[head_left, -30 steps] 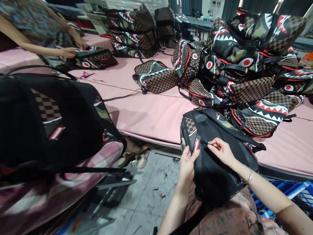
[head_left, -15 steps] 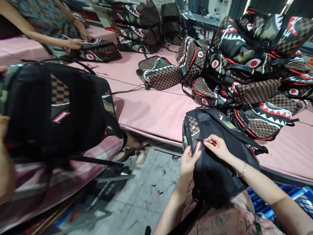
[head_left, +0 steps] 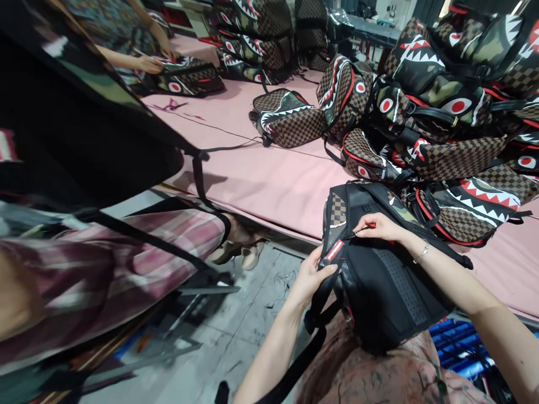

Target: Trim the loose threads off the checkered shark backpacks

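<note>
A black backpack (head_left: pixel 379 292) lies back panel up across my lap, its top resting against the table edge. My left hand (head_left: pixel 310 274) grips the backpack's strap beside a red-and-white label (head_left: pixel 335 251), thumb on top. In my right hand (head_left: pixel 380 228) is a small dark pointed tool with a bit of red, which looks like thread snips (head_left: pixel 356 233). Its tip is close to the strap, just right of the label. Whether the blades touch anything is too small to tell. A brown checked patch (head_left: pixel 337 210) shows above the label.
A pink-covered table (head_left: pixel 236 174) runs across, bearing a heap of shark-face backpacks (head_left: pixel 438 106) and a back stack (head_left: pixel 269 50). On the left, a nearby person handles another black backpack (head_left: pixel 84 134). Across the table a co-worker's hand (head_left: pixel 149 64) works on a bag. Purple snips (head_left: pixel 170 105) lie there.
My right hand has drawn the snips slightly away from the label. My left hand has turned the strap, so the label lies more slanted. The neighbour's black backpack has swung up and left.
</note>
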`<control>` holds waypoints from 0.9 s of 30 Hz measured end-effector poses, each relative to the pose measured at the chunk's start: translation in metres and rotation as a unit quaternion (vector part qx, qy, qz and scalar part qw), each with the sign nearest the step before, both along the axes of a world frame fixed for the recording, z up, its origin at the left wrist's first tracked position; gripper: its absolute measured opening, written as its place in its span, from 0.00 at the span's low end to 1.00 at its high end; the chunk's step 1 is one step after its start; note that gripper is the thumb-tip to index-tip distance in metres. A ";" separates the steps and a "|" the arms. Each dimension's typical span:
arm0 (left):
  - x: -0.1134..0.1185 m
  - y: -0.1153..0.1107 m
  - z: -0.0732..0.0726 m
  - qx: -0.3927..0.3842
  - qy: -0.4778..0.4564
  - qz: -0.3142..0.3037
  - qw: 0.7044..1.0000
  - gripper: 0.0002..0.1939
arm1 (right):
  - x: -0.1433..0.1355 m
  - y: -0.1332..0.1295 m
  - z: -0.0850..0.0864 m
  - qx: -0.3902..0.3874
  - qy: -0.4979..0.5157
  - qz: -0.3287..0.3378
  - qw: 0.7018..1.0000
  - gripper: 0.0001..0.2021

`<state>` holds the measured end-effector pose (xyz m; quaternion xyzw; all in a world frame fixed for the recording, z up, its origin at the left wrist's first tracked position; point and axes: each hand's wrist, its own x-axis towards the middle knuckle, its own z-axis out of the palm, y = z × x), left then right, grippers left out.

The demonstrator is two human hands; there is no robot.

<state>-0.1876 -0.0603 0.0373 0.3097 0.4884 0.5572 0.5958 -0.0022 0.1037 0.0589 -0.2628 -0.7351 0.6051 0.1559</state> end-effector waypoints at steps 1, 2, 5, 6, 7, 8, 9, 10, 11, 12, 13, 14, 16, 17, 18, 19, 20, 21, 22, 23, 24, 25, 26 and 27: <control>-0.001 0.000 0.000 -0.001 0.004 -0.003 1.000 0.30 | -0.003 0.002 0.001 0.000 0.001 0.008 1.000 0.13; -0.002 0.000 0.000 -0.003 0.006 -0.005 1.000 0.30 | -0.005 0.005 0.002 -0.001 0.000 0.017 1.000 0.13; -0.004 0.001 0.000 -0.009 0.011 -0.010 1.000 0.32 | -0.011 0.011 0.006 0.001 -0.007 0.044 0.999 0.13; -0.005 0.001 0.000 -0.009 0.012 -0.012 1.000 0.32 | -0.012 0.013 0.007 0.003 -0.009 0.054 0.999 0.13; -0.006 0.001 0.001 -0.009 0.014 -0.014 1.000 0.32 | -0.013 0.015 0.008 0.003 -0.011 0.063 0.998 0.13; -0.007 0.002 0.001 -0.009 0.015 -0.016 1.000 0.32 | -0.015 0.018 0.009 0.003 -0.012 0.072 0.997 0.13; -0.008 0.002 0.002 -0.009 0.017 -0.019 1.000 0.31 | -0.016 0.020 0.010 0.002 -0.014 0.080 0.997 0.13; -0.008 0.003 0.003 -0.010 0.018 -0.022 1.000 0.31 | -0.018 0.022 0.011 0.002 -0.015 0.088 0.996 0.13; -0.009 0.003 0.004 -0.010 0.018 -0.025 0.999 0.31 | -0.019 0.024 0.011 0.002 -0.017 0.094 0.995 0.13; -0.009 0.003 0.004 -0.011 0.016 -0.028 0.999 0.31 | -0.020 0.025 0.011 0.003 -0.017 0.100 0.995 0.13; -0.010 0.003 0.005 -0.010 0.015 -0.031 0.999 0.31 | -0.022 0.027 0.011 0.005 -0.017 0.104 0.994 0.13; -0.010 0.004 0.005 -0.008 0.013 -0.034 0.999 0.31 | -0.023 0.028 0.011 0.008 -0.017 0.107 0.994 0.13; -0.011 0.004 0.006 -0.006 0.011 -0.036 0.999 0.31 | -0.024 0.029 0.009 0.015 -0.015 0.109 0.994 0.13; -0.011 0.004 0.005 -0.005 0.012 -0.036 0.999 0.31 | -0.024 0.029 0.009 0.018 -0.014 0.109 0.994 0.13; -0.011 0.004 0.005 -0.005 0.013 -0.035 0.999 0.32 | -0.024 0.030 0.008 0.022 -0.012 0.108 0.994 0.13; -0.011 0.004 0.005 -0.005 0.014 -0.034 0.999 0.32 | -0.024 0.030 0.008 0.025 -0.011 0.107 0.994 0.12; -0.011 0.004 0.005 -0.006 0.015 -0.034 0.999 0.32 | -0.023 0.030 0.008 0.025 -0.010 0.106 0.994 0.13; -0.011 0.004 0.006 -0.006 0.015 -0.034 0.999 0.32 | -0.022 0.031 0.008 0.023 -0.009 0.105 0.994 0.13; -0.011 0.005 0.006 -0.006 0.015 -0.034 0.999 0.31 | -0.022 0.031 0.008 0.018 -0.010 0.105 0.994 0.13; -0.011 0.005 0.007 -0.006 0.015 -0.033 0.999 0.31 | -0.022 0.032 0.009 0.011 -0.011 0.107 0.994 0.13; -0.011 0.005 0.008 -0.006 0.016 -0.033 0.999 0.31 | -0.022 0.033 0.009 0.005 -0.013 0.110 0.994 0.14; -0.010 0.005 0.009 -0.005 0.017 -0.034 0.999 0.31 | -0.022 0.033 0.010 0.000 -0.015 0.115 0.993 0.14; -0.010 0.005 0.010 -0.003 0.019 -0.034 0.999 0.31 | -0.023 0.033 0.011 -0.003 -0.017 0.120 0.993 0.14; -0.010 0.005 0.011 -0.001 0.021 -0.034 0.999 0.31 | -0.024 0.033 0.012 -0.003 -0.020 0.126 0.992 0.14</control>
